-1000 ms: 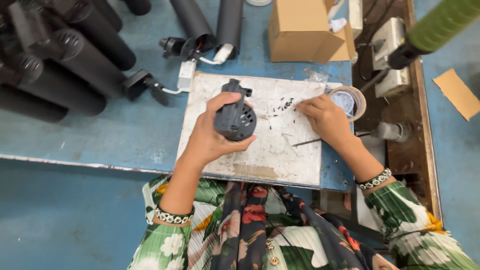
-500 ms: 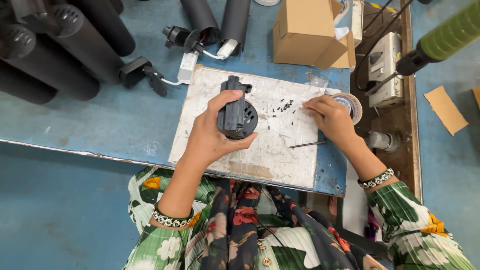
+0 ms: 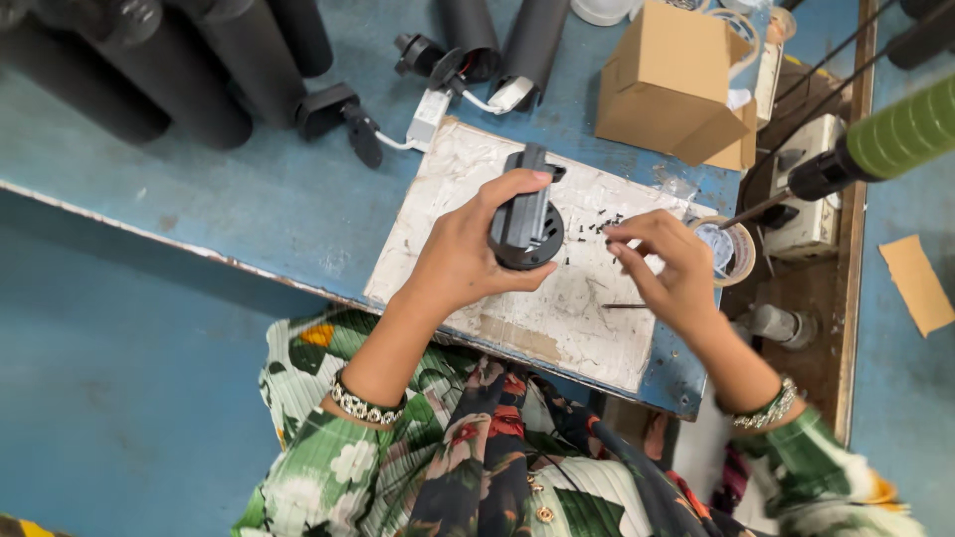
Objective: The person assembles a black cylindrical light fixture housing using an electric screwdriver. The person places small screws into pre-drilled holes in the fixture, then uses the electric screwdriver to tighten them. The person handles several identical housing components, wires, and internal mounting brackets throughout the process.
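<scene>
Left hand (image 3: 463, 261): fingers wrapped around a round black plastic housing (image 3: 525, 227), held just above a worn white work board (image 3: 517, 283) lying on the blue table (image 3: 229, 214). Right hand (image 3: 668, 267): thumb and forefinger pinched narrow beside a scatter of small black screws (image 3: 597, 227) on the board, whether a screw sits between them cannot be told; a thin dark pin (image 3: 625, 306) lies on the board under the palm, a tape roll (image 3: 724, 249) just beyond the knuckles. Also present: black tubes (image 3: 214, 65) at the table's far left, a cardboard box (image 3: 676, 85) behind the board, a green-handled screwdriver (image 3: 875, 144) to the right.
</scene>
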